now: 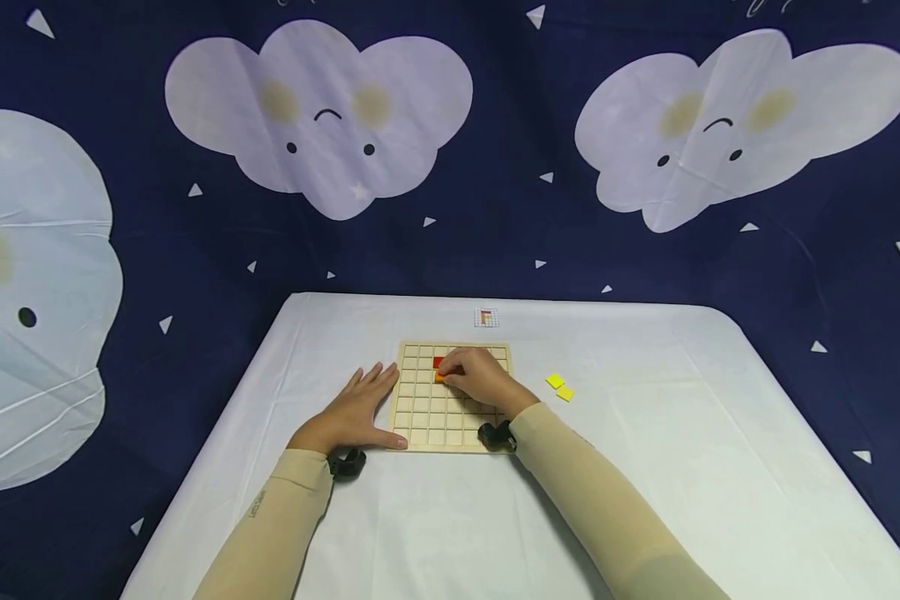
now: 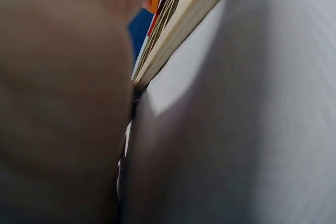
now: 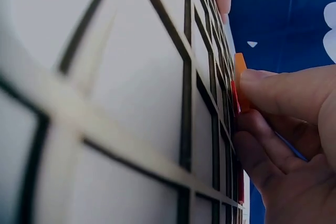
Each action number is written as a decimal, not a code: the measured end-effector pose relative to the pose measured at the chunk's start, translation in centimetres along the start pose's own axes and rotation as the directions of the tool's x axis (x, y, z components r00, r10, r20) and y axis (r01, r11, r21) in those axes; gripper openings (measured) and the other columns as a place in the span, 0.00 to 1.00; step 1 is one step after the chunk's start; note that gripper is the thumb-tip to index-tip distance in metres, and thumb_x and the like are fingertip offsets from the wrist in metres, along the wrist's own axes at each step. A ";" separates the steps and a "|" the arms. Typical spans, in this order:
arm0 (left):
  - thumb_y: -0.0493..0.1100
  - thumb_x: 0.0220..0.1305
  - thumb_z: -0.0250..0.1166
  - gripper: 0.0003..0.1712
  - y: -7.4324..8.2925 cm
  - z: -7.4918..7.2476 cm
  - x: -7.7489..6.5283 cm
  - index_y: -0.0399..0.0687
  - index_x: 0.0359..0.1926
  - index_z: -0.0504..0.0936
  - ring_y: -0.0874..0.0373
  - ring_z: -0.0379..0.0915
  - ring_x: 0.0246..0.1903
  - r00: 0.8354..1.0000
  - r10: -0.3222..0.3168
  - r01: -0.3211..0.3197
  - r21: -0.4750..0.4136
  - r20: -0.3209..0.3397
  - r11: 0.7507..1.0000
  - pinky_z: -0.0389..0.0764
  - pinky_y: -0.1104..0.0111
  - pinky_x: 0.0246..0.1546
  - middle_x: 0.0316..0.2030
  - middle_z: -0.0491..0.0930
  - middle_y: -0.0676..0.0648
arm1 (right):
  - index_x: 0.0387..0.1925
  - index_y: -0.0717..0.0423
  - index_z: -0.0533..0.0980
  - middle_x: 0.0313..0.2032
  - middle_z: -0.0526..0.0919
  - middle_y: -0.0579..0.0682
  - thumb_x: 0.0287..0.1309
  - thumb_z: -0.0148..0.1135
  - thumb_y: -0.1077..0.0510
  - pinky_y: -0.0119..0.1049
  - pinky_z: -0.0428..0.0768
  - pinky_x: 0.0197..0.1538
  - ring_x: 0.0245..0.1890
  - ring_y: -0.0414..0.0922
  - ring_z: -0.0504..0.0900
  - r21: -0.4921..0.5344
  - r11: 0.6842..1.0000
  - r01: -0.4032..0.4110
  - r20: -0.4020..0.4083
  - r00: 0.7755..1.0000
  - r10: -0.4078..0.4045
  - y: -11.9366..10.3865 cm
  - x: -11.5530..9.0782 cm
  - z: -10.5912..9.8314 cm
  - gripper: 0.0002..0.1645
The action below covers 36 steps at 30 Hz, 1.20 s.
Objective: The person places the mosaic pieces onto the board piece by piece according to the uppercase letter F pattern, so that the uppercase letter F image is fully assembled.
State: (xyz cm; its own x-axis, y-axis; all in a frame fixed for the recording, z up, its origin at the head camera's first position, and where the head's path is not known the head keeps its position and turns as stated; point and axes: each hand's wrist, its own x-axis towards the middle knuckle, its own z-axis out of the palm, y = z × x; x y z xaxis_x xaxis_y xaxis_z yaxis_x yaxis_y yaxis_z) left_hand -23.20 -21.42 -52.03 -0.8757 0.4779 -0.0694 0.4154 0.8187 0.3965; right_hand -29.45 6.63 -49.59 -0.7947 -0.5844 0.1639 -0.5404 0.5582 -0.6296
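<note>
A wooden grid board (image 1: pixel 437 422) lies on the white table. My right hand (image 1: pixel 482 379) is over its upper middle, pinching an orange tile (image 3: pixel 240 72) between thumb and fingers. In the right wrist view that tile stands tilted at the board's face, right by a red tile (image 3: pixel 234 96). Part of the red (image 1: pixel 438 362) shows in the head view just beyond my fingertips; my hand hides the cells to its right. My left hand (image 1: pixel 354 412) lies spread along the board's left edge, its thumb at the near left corner.
Two yellow tiles (image 1: pixel 556 381) lie on the table to the right of the board. Beyond the far edge of the board is a small card (image 1: pixel 486 317) printed with a coloured grid pattern. A dark blue cloth with clouds (image 1: pixel 318 117) hangs behind the table.
</note>
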 end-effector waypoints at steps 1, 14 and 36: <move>0.87 0.41 0.70 0.83 0.0 0.0 0.0 0.41 0.84 0.49 0.48 0.32 0.82 1.000 0.001 -0.001 -0.003 -0.001 1.000 0.33 0.52 0.79 0.83 0.45 0.46 | 0.45 0.55 0.89 0.49 0.88 0.47 0.66 0.72 0.67 0.36 0.82 0.55 0.51 0.45 0.84 0.000 1.000 -0.004 -0.004 1.000 0.004 0.0 0.0 0.0 0.09; 0.84 0.43 0.72 0.81 0.5 -0.3 -0.2 0.40 0.84 0.50 0.46 0.34 0.81 1.000 0.012 -0.012 -0.014 -0.003 1.000 0.34 0.51 0.79 0.83 0.47 0.44 | 0.42 0.57 0.90 0.46 0.88 0.47 0.65 0.72 0.68 0.37 0.83 0.55 0.51 0.46 0.85 -0.003 1.000 -0.003 -0.001 1.000 0.003 -0.1 0.5 0.2 0.07; 0.84 0.43 0.73 0.81 0.4 -0.2 -0.2 0.39 0.84 0.51 0.46 0.35 0.81 1.000 0.024 -0.025 -0.011 -0.017 1.000 0.35 0.50 0.79 0.83 0.48 0.44 | 0.38 0.57 0.90 0.44 0.88 0.50 0.63 0.74 0.68 0.39 0.82 0.57 0.51 0.48 0.85 -0.196 0.980 0.043 0.006 0.999 -0.043 -1.0 1.0 0.8 0.05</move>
State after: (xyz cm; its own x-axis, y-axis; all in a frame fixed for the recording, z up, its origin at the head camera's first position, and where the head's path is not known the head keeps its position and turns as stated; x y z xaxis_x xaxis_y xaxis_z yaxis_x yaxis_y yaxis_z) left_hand -22.93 -21.23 -51.64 -0.8693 0.4924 -0.0446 0.4340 0.8032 0.4081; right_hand -29.48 5.02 -49.35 -0.7692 -0.6113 0.1861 -0.6179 0.6373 -0.4605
